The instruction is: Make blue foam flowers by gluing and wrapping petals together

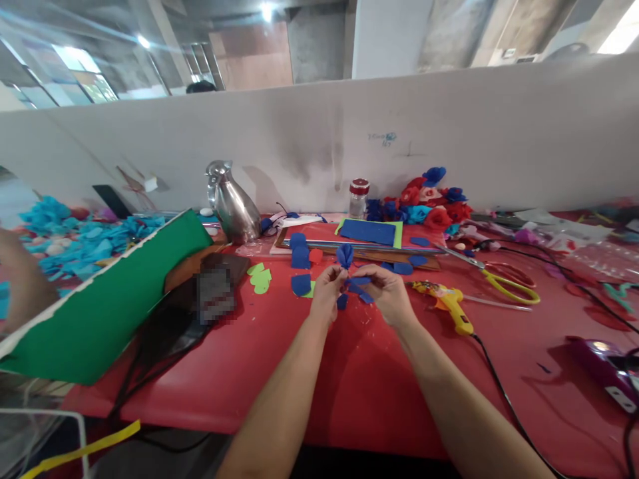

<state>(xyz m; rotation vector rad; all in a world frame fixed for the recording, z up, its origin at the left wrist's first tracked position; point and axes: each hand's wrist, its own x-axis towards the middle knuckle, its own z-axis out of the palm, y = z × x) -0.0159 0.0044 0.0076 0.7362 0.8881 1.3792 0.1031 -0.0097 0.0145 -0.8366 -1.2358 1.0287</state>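
My left hand (328, 293) is closed, its fingertips pinching the base of a small blue paper flower (344, 255) that stands upright. My right hand (392, 295) is just beside it, thumb and fingers pinched on a blue paper petal (360, 282). Under the hands, a few more blue pieces lie on the red table (269, 372). Other blue paper petals (300, 257) and light green leaf cutouts (260, 278) are on the table beyond my left hand. A yellow glue gun (454, 310) with a glue stick in it rests to the right of my right hand.
Scissors (504, 276) with red and yellow handles lie at right, near a purple device (604, 369) with cords. A steel jug (233, 203), a jar (358, 198) and paper flowers (424, 203) stand along the wall. A green board (114, 299) and black bag (170, 319) are left.
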